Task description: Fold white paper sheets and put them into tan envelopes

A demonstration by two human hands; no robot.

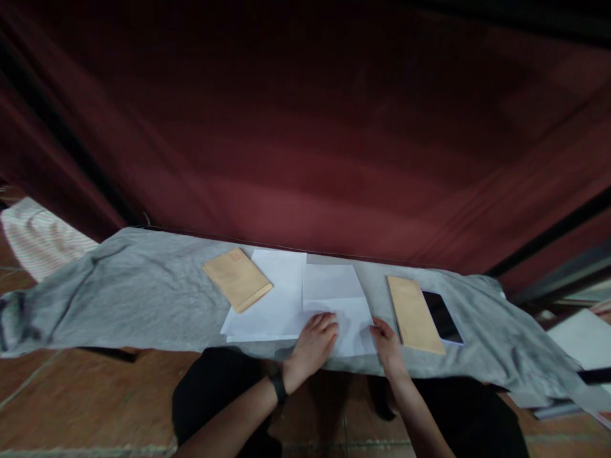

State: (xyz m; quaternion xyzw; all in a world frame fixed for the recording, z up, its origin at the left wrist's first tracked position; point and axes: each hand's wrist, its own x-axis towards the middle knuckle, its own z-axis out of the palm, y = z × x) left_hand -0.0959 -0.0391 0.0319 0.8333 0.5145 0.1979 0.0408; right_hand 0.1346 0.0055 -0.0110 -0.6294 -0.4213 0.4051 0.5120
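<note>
A white sheet of paper (334, 283) with a crease across its middle lies on the grey cloth. Its left edge overlaps a stack of white paper (279, 270). My left hand (316, 340) rests on the sheet's lower left part, fingers lying close together over the paper and nothing held. At the lower right edge of the same sheet, my right hand (387, 346) has thumb and fingers closed on the paper's border. A brown envelope (238, 278) partly covers the stack on the left. Just right of my right hand lies a pile of brown envelopes (415, 315).
A dark-screened phone (443, 317) lies beside the right-hand envelopes. The grey cloth (157, 292) drapes over a long, narrow surface. Behind it rises a dark red panel (305, 159). White and grey items (580, 337) sit low at the far right.
</note>
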